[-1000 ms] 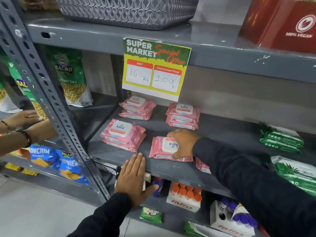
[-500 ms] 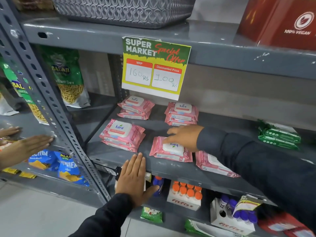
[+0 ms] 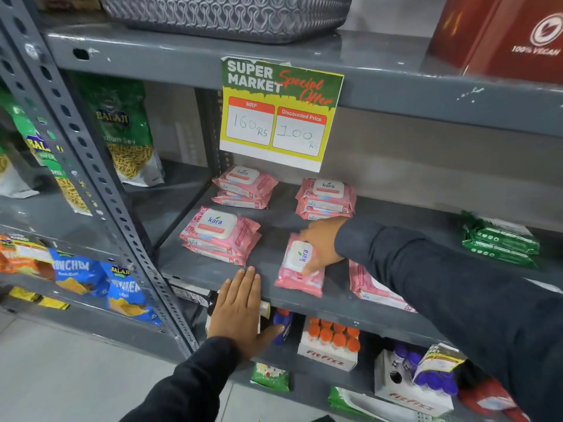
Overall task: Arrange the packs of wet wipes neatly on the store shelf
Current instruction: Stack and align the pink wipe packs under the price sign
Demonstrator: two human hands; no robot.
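My left hand (image 3: 240, 312) lay flat and open on the front edge of the grey metal shelf (image 3: 213, 274), low in the middle of the frame, and held nothing. A little above it, in the centre, my right hand (image 3: 323, 245) pressed down on the single pink soft pack of wet wipes (image 3: 300, 268), with the thumb over its white lid; the fingers were spread on it, not closed around it. The pack lay turned, its short end toward me. I judged it light, soft and a bit slippery, so the long sides seemed the best place to take it. Just right of it another loose pink pack (image 3: 370, 284) lay half under my sleeve and could get in the way. Farther back stood three neat pink stacks (image 3: 221, 234), and green packs (image 3: 499, 242) at the right.
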